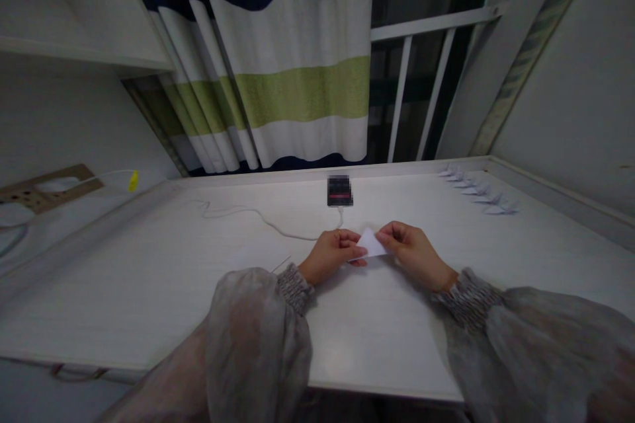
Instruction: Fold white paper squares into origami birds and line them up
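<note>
A small folded piece of white paper is held between both hands just above the white desk. My left hand pinches its left edge with closed fingers. From the other side, my right hand grips the right edge, fingers curled. Both wrists rest near the desk's middle, in sheer grey sleeves.
A dark phone lies behind the hands, with a white cable running left to a wall socket. Several folded paper shapes are lined up at the far right. A striped curtain and window rail stand behind the desk.
</note>
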A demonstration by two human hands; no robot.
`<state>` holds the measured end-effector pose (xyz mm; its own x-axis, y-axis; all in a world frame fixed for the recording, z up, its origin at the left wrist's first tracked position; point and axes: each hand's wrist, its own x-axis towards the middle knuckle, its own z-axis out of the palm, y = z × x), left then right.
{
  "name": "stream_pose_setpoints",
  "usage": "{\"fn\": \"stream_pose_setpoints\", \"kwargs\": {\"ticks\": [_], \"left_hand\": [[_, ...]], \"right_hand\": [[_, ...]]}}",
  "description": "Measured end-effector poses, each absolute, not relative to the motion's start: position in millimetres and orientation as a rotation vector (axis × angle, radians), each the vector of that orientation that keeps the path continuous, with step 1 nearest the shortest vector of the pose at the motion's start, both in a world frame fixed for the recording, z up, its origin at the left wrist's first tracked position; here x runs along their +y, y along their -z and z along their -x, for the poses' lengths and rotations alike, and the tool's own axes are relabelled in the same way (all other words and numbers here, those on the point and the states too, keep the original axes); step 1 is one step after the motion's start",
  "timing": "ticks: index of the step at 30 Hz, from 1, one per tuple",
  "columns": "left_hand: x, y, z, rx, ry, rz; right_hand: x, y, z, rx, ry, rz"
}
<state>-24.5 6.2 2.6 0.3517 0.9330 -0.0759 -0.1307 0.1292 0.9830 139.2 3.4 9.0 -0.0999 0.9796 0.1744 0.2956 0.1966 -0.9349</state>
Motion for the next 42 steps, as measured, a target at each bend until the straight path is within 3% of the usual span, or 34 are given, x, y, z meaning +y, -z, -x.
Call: {"fn": "stream_pose_setpoints", "kwargs": {"ticks": [10,20,27,42], "left_hand": [[8.8,1.5,28.9,0.757,-0.943,-1.145],[7.1,4.1,26.2,0.724,-0.972,-1.410],[5.9,9.4,26.2,0.803,-0.852,-1.563],[9.6,1.6,22.6,0.828,-1.188,-1.078]], "right_hand": [[10.8,-7.1,-144.9,-1.530,-0.899,1.256],[6.2,-8.7,-140.2,-1.451,-1.228,1.188],[0.6,-9.4,-134.6,-1.513,-1.248,1.224],[-4.0,-10.4,-129.8,-1.574,-1.304,1.021]]}}
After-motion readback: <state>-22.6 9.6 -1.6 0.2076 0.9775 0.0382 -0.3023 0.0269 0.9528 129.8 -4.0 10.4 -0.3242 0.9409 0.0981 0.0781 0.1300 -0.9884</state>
